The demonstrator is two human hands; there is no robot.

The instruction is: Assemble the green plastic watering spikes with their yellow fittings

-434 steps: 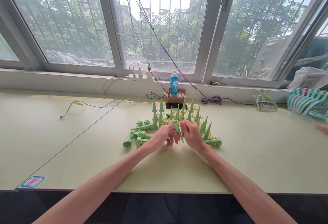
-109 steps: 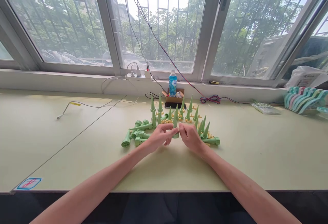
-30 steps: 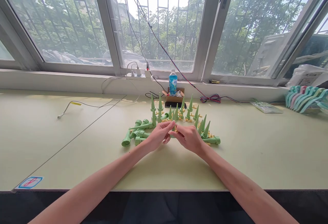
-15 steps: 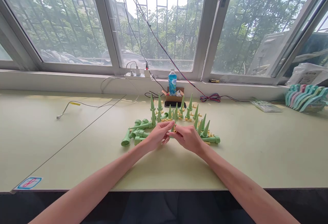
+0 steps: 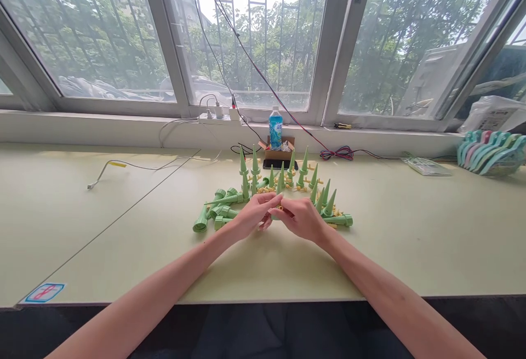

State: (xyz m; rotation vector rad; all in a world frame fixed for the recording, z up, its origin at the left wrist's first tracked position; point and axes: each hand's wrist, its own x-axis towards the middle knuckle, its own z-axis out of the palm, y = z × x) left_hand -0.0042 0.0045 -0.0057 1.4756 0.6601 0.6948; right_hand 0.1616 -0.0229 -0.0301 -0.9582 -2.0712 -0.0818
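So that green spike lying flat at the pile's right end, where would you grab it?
Probably the wide collar of the lying spike, from the right: that end points away from the standing spikes, while the tapered tip sits beside them.

Window-side workroom: a long pale green surface (image 5: 431, 238) is set against a low white ledge (image 5: 74, 129) beneath a row of wide sliding windows (image 5: 102, 35). Soft daylight is let in through the glass, and the surface is evenly lit. Metal bars (image 5: 266, 30) are fitted outside the panes, and leafy trees (image 5: 411, 24) are seen beyond them. Red and black cables (image 5: 250, 55) are strung down across the middle pane to the sill, where a white power strip (image 5: 214, 117) is laid. A thin seam (image 5: 123, 212) is drawn diagonally across the left of the surface, and a blue-edged sticker (image 5: 39, 292) is stuck at its near left corner.
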